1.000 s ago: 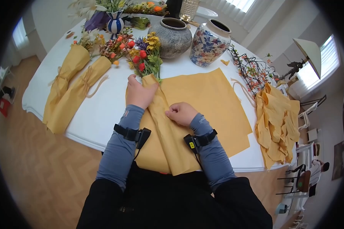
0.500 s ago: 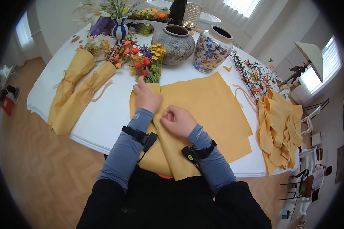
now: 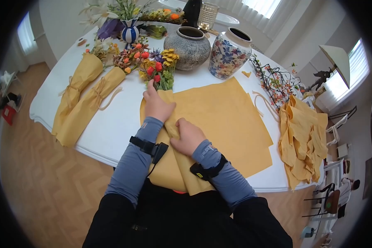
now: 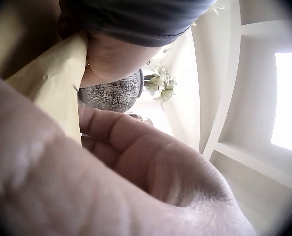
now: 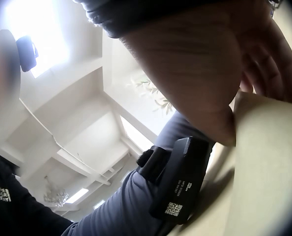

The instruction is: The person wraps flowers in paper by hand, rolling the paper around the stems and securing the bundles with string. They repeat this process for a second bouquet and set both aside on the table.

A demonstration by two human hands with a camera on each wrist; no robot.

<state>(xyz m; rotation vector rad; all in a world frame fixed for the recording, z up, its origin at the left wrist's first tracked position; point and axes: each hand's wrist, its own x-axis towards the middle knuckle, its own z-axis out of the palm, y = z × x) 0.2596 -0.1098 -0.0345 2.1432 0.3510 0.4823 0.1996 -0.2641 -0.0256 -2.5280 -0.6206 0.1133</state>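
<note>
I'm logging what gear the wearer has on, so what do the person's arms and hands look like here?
Both arms wear grey-blue long sleeves with small lettering near the cuffs. Each wrist carries a black strap with a small black camera unit; the one on the right wrist bears a yellow sticker, the one on the left wrist trails a thin black cable. The left hand and right hand are bare, without gloves.
</note>
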